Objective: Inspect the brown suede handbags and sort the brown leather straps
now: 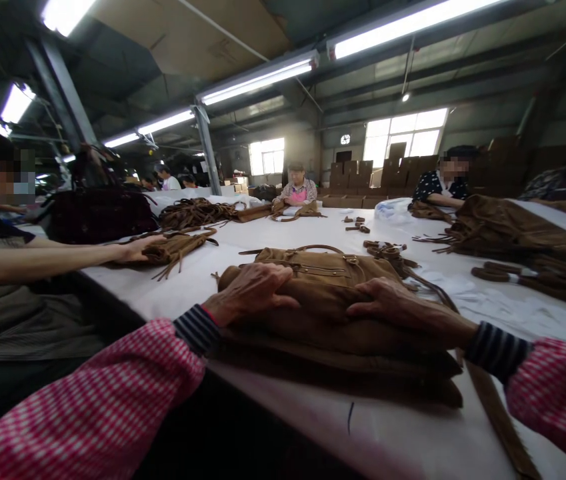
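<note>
A soft brown bag (307,327) lies folded over on the white tabletop in front of me, with a zip and small metal fittings on its far part. My left hand (253,291) is closed on the bag's left side, thumb pointing inward and fingers over the fold. On the right side, my right hand (400,307) grips the same fold, its thumb toward the middle; some fingertips are hidden in the material. A long brown strap (497,413) trails from the bag past my right wrist to the table's near edge.
To the left a co-worker's hand (137,249) rests on a brown piece with fringed ends (183,248). A dark bag (103,213) and a heap of brown straps (197,212) lie behind. Brown bags (513,227) and bundled straps (497,272) cover the right side, with people beyond.
</note>
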`<state>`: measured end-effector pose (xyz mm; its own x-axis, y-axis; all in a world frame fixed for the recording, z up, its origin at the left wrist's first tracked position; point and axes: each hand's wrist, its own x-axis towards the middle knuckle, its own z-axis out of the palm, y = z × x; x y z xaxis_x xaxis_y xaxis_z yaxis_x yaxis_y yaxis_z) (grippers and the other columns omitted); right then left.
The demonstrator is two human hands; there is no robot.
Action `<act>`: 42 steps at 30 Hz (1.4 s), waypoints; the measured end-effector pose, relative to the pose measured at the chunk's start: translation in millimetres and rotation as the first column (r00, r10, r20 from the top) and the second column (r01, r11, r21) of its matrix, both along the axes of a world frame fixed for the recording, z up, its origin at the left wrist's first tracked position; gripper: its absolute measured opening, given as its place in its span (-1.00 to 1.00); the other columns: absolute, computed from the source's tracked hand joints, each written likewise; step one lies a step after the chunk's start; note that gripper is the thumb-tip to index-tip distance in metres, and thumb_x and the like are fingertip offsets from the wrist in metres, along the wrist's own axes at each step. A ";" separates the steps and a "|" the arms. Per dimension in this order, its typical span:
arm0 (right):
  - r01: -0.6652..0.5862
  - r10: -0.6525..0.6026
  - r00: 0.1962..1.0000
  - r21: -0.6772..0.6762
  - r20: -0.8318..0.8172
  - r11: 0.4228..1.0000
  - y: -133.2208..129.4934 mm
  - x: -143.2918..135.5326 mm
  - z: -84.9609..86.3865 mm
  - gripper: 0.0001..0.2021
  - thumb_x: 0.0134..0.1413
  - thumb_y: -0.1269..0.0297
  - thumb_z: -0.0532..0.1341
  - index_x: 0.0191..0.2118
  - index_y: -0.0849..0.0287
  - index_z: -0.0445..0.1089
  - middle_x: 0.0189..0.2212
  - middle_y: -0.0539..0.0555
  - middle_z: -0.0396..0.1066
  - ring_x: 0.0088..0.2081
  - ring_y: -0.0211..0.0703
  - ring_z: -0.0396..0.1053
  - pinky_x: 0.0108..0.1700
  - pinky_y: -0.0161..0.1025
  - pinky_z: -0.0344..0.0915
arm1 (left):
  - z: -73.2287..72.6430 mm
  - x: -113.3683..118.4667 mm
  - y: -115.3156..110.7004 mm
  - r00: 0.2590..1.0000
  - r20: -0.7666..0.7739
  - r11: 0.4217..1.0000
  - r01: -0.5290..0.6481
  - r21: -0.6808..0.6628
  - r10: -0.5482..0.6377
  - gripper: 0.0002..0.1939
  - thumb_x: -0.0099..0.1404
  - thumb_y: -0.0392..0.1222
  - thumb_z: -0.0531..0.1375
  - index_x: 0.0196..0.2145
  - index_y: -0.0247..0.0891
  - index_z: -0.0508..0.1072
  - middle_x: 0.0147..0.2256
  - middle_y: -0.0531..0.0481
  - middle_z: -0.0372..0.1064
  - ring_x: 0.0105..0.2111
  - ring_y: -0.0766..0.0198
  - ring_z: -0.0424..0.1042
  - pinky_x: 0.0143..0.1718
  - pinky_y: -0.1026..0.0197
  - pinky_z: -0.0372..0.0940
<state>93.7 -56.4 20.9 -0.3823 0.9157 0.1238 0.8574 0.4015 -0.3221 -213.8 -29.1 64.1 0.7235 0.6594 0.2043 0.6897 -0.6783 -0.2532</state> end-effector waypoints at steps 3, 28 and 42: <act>-0.020 0.016 0.996 0.049 0.087 0.999 -2.5 0.4 -6.8 -0.56 0.23 -0.15 0.25 -0.42 0.15 0.40 -0.45 0.06 0.44 -0.41 -0.13 0.33 -0.37 -0.22 0.03 | -10.8 0.1 21.7 0.999 -0.051 0.999 0.003 -0.036 -0.005 -0.48 0.29 0.34 0.22 -0.28 -0.21 0.33 -0.35 -0.02 0.46 -0.35 0.11 0.47 -0.43 0.19 0.01; -0.041 0.045 0.995 -0.043 0.087 0.998 -14.4 46.7 7.7 -0.54 0.11 -0.27 0.26 -0.28 0.07 0.45 -0.36 0.03 0.49 -0.34 -0.07 0.41 -0.36 -0.21 0.12 | -44.2 -3.1 18.6 0.985 0.167 0.999 0.035 0.002 -0.035 -0.61 0.36 0.18 0.24 -0.29 -0.22 0.36 -0.33 0.00 0.40 -0.32 0.17 0.38 -0.31 0.20 0.12; -0.169 -0.064 0.943 -0.634 -0.327 0.755 15.1 48.0 60.7 -0.55 -0.09 -0.16 0.42 -0.23 0.12 0.57 -0.39 0.03 0.55 -0.44 -0.14 0.42 -0.41 -0.25 0.30 | 27.4 -5.1 38.2 0.864 0.364 0.622 0.079 -0.779 0.347 -0.56 0.17 0.25 0.32 -0.37 -0.21 0.41 -0.42 0.13 0.35 -0.42 0.25 0.31 -0.42 0.25 0.13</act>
